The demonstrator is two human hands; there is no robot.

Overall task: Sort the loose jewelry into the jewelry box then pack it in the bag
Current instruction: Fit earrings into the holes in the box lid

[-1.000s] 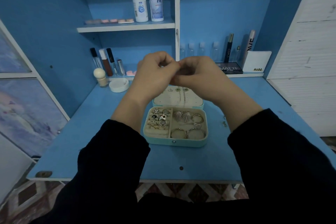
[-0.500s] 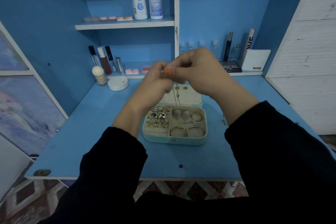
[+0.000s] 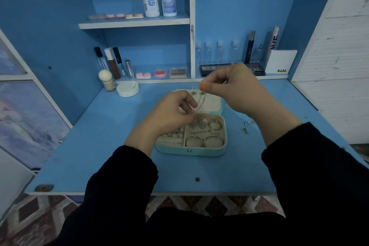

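Orange-nailed thumb and forefinger of the right hand [image 3: 235,90] pinched the upper end of a thin chain [image 3: 198,106]. The left hand [image 3: 169,114] pinched the lower end at its fingertips, with its other fingers curled. The chain hung slack between the 2 hands, over the open lid of the mint jewelry box [image 3: 191,151] on the blue desk [image 3: 89,146]. It looked very light, limp and quick to tangle or slip, so its ends seemed the safest places to hold. Its clasp was too small to make out. The left hand hid part of the ring rolls. A few loose pieces [image 3: 247,124] lay on the desk right of the box, too tiny to identify. No bag was in view.
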